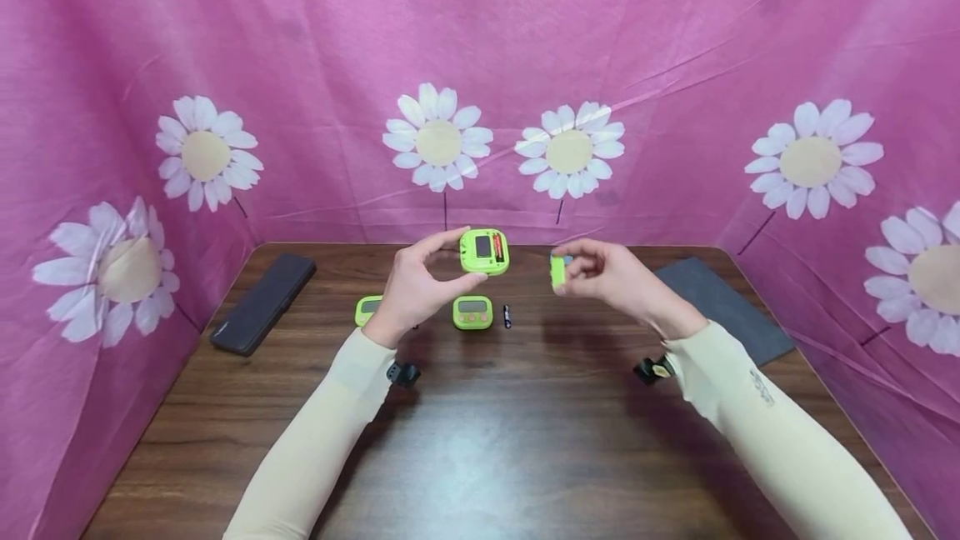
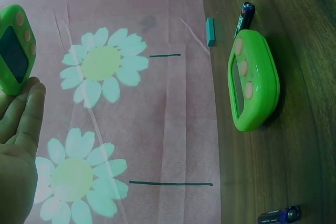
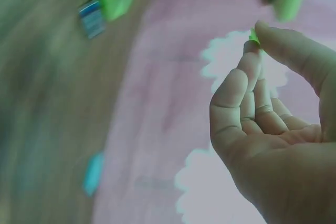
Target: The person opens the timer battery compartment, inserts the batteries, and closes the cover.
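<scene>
My left hand (image 1: 423, 286) grips a lime-green digital timer (image 1: 471, 264) between thumb and fingers, above the table. Its back faces the head camera, with the battery slot uncovered and a red battery (image 1: 498, 248) in it. In the left wrist view the held timer (image 2: 14, 59) shows its screen and round buttons. To the right, my right hand (image 1: 611, 280) pinches a small green battery cover (image 1: 557, 272) between thumb and fingertips, apart from the timer. Only the cover's tip (image 3: 254, 36) shows in the right wrist view.
A second timer (image 1: 472, 314) and a dark battery (image 1: 507, 317) lie below the hands. Another timer (image 1: 367, 307) is partly hidden by my left hand. A blue-green block (image 2: 210, 31) lies near the table's back edge, a black case (image 1: 262, 304) left, a dark mat (image 1: 723, 307) right.
</scene>
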Demonstrator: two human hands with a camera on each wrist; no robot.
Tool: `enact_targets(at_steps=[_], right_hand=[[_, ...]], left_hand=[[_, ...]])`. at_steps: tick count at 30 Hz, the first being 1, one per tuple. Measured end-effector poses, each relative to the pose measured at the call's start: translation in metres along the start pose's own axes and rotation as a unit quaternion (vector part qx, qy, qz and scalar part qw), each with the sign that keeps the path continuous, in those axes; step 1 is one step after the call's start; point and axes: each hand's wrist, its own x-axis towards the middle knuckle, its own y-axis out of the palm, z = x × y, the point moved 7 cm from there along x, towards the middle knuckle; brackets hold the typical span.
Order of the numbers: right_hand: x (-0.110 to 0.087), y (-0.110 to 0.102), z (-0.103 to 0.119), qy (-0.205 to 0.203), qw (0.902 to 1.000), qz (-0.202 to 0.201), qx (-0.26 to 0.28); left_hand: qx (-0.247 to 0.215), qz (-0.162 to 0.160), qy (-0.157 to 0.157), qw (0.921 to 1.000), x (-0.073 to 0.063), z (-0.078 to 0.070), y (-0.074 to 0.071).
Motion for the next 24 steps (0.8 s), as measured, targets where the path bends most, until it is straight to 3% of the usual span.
enact_targets(at_steps=[6,10,17,24], right_hand=[[0.025,0.018,0.047,-0.021,0.9908,0.025,0.131],[0.033,0.03,0.061,-0.025,0.9819,0.054,0.18],[0.036,0.036,0.063,-0.032,0.9845,0.061,0.161],[0.037,0.036,0.071,-0.057,0.9919,0.054,0.1]], left_hand=[[0.0,-0.003,0.009,1.0,0.0,-0.002,0.001],[0.005,-0.002,0.014,0.9999,0.0,-0.003,0.002],[0.013,-0.01,0.034,0.9993,0.0,-0.006,0.003],[0.013,-0.014,0.04,0.999,0.0,-0.005,0.0]])
